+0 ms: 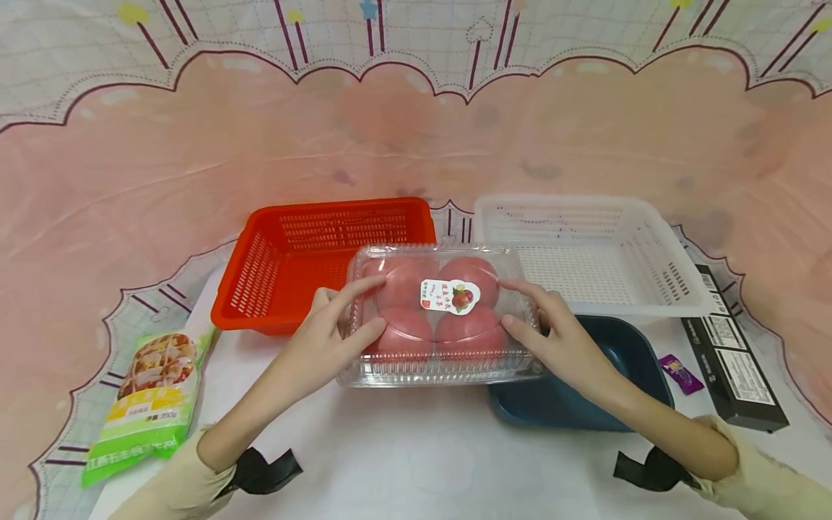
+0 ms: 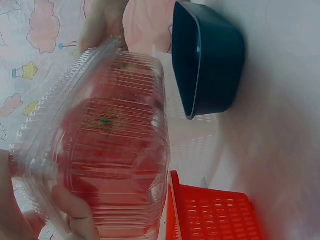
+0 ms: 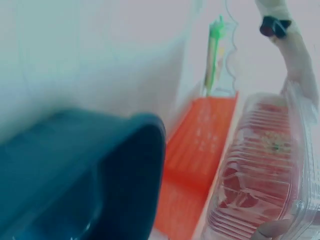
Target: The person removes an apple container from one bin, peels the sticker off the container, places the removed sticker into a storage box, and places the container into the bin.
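Observation:
A clear plastic fruit box [image 1: 442,372] with several round red fruits inside is held up above the table, in front of the baskets. Its lid bears a white label [image 1: 450,296] with a fruit picture. My left hand [image 1: 334,332] grips the left edge; in the left wrist view, its fingers [image 2: 75,210] curl at the rim. On the opposite edge, my right hand [image 1: 552,336] holds the box, two digits lying over the lid. A fingertip [image 3: 272,229] of that hand shows against the box's side in the right wrist view.
Behind stand a red basket [image 1: 224,303] and a white basket [image 1: 676,296]. A dark blue bin [image 1: 585,412] sits under the right forearm. To the right lie a small purple packet [image 1: 681,374] and a black box [image 1: 734,361]; a green-and-yellow food bag [image 1: 149,397] lies left.

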{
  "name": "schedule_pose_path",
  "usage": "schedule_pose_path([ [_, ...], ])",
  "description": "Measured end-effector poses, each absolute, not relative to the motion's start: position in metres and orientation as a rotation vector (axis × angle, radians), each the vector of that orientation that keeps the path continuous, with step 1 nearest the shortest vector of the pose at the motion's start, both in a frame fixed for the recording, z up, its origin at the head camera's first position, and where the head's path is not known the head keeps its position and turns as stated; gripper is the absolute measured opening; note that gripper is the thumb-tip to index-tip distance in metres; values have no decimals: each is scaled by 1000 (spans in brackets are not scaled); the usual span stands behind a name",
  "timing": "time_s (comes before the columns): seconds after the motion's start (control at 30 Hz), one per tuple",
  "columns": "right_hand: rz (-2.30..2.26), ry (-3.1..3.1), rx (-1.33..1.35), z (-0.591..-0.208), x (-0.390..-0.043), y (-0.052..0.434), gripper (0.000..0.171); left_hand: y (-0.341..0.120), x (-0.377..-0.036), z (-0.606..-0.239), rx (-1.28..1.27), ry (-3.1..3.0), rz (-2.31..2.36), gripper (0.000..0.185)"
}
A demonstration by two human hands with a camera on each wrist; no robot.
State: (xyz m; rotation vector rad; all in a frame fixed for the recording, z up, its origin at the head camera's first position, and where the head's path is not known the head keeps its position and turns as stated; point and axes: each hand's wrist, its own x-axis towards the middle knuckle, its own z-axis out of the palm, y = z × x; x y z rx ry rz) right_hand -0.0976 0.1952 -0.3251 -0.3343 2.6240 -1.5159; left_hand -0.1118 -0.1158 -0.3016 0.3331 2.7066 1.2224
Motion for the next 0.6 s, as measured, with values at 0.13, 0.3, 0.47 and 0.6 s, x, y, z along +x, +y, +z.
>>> schedule_pose_path([
  [0.13, -1488, 2630, -325, -329, -89, 185, 53, -125, -98, -299, 302, 2721, 1176, 56],
  [0.3, -1467, 2664, -389, -335, -79, 174, 51, -135, -79, -301, 270, 2756, 1074, 57],
  [0.47, -1450, 2660, -454, -339, -67, 163, 51, -145, -62, -305, 208, 2767, 1006, 59],
  [0.6, -1429, 2612, -444, -345, -57, 155, 52, -152, -49, -310, 199, 2813, 983, 57],
])
